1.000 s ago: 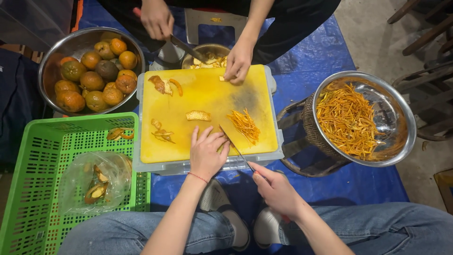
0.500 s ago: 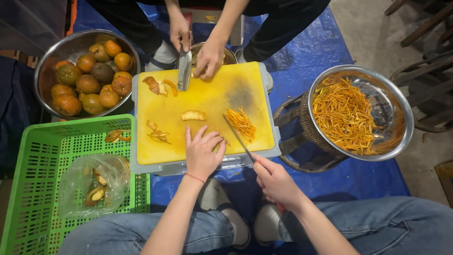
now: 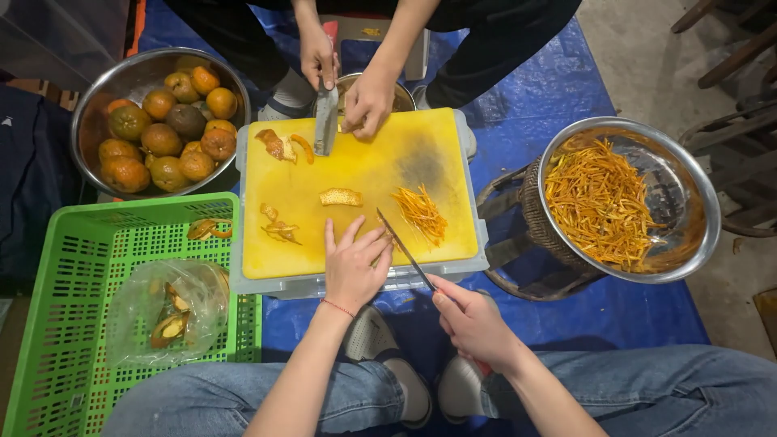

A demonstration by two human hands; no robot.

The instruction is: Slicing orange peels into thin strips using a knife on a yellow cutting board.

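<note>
Peel (image 3: 341, 197) lies flat on the board (image 3: 364, 174), just beyond your left hand (image 3: 354, 263), long axis crosswise. That hand rests open, palm down, and is the nearer one. Your right hand (image 3: 472, 324) grips the knife (image 3: 405, 251), whose blade angles toward the shreds (image 3: 421, 214).

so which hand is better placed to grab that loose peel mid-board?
Left. The left hand lies flat on the yellow cutting board, just below the peel piece; the right hand is off the board, holding the knife.
</note>
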